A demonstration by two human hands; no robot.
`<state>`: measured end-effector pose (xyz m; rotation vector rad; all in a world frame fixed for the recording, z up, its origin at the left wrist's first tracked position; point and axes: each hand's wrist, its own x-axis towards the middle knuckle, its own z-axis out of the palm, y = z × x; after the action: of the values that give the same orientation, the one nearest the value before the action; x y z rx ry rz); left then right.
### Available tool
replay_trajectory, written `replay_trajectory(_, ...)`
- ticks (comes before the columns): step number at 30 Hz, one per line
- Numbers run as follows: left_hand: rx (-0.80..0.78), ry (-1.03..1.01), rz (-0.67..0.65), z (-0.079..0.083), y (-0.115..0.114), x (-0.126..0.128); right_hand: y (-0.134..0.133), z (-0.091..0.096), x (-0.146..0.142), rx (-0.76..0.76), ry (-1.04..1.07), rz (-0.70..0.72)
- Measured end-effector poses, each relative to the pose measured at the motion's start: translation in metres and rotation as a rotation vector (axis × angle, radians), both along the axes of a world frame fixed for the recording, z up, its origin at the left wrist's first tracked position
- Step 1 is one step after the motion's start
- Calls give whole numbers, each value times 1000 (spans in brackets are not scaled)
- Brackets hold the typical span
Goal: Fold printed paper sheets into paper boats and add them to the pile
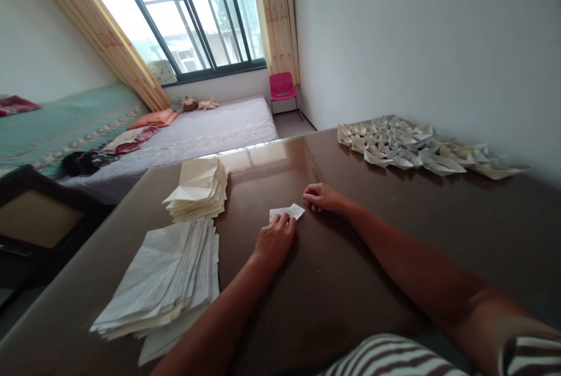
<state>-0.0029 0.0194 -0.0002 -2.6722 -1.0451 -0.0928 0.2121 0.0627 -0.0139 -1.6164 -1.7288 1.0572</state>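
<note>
A small folded sheet of printed paper (287, 211) lies on the brown table, near its middle. My left hand (276, 240) rests over its near edge, fingers bent and pressing it down, hiding part of it. Just right of the paper, and apart from it, my right hand (322, 197) is at the table surface with its fingers curled together. Nothing shows in that hand. Beyond it to the right, many folded paper boats (397, 141) sit crowded in a group.
To the left are a stack of white printed sheets (153, 273) and, behind it, a stack of cream sheets (199, 180). The glossy table (372, 282) reaches the right wall. Past its far edge stand a bed (232, 121) and a pink chair (281, 86).
</note>
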Motion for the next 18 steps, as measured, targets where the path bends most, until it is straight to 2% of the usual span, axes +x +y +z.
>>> replay_trajectory(5, 88, -92, -32, -11, 6, -11, 4, -5, 1, -101, 139, -2)
replay_trajectory(12, 55, -105, -146, -6, 0, -9, -2, -1, -9, -199, 173, 91)
replay_trajectory(15, 23, -142, -135, -9, 1, -8, -6, 0, -12, -139, 142, 88)
replay_trajectory(18, 13, -193, -96, -14, 5, -7, -10, 0, -13, 46, 26, 80)
